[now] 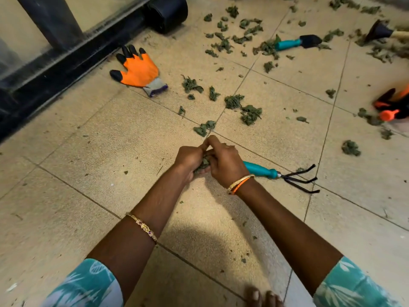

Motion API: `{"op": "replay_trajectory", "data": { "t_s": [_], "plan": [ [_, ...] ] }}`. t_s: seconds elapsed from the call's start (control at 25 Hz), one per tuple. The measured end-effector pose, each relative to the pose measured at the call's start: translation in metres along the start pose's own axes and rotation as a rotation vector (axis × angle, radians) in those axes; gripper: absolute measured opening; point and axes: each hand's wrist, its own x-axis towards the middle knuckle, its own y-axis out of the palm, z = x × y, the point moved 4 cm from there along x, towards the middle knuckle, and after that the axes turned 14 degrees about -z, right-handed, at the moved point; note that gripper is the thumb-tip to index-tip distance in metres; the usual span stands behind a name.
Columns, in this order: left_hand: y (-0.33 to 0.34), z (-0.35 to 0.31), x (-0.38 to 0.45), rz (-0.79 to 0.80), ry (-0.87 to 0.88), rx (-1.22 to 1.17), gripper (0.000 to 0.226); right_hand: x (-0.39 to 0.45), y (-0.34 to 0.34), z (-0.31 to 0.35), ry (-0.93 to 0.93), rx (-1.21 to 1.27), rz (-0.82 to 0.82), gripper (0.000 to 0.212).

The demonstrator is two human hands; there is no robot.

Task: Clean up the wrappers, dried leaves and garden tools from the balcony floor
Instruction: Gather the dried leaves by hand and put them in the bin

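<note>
At the centre of the frame the left hand [190,159] and right hand [223,162] meet, each grip curled round a clump of dried leaves [203,164], beside a teal hand rake [278,175] on the floor [88,151], with more leaves [250,113] scattered above and an orange glove [138,70] at upper left.

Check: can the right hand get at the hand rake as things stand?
Probably yes. The hand rake lies on the floor tile right beside the right hand, its teal handle running under the wrist, nothing lying over it. But both hands hold a clump of dried leaves, so that grip must free first.
</note>
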Motion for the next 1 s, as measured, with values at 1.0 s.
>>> {"op": "replay_trajectory", "data": {
  "t_s": [1.0],
  "plan": [
    [-0.007,0.023,0.006,0.209,-0.294,-0.199,0.034,0.029,-0.058,-0.054,0.710,0.772,-0.077,0.015]
  ]
}}
